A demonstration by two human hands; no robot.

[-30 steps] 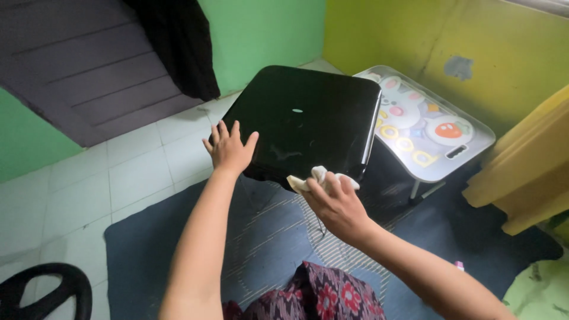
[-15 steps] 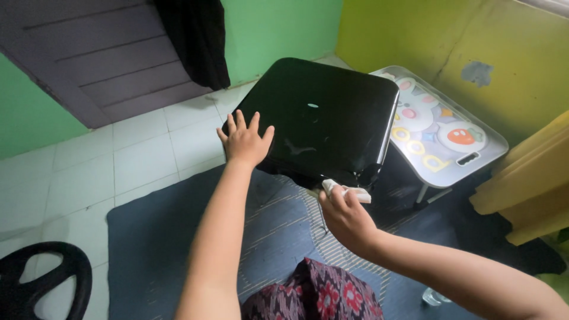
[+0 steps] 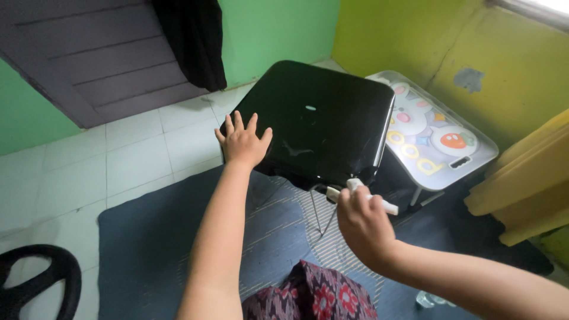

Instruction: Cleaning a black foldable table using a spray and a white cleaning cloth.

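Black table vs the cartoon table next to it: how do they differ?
The black table has a plain glossy dark top; the cartoon table is pale with colourful animal and fruit pictures. The black table stands higher and its edge overlaps the cartoon table. The left hand rests flat on the black table and the right hand holds a white cloth at its corner; nothing touches the cartoon table. Both have rounded corners and thin metal legs.
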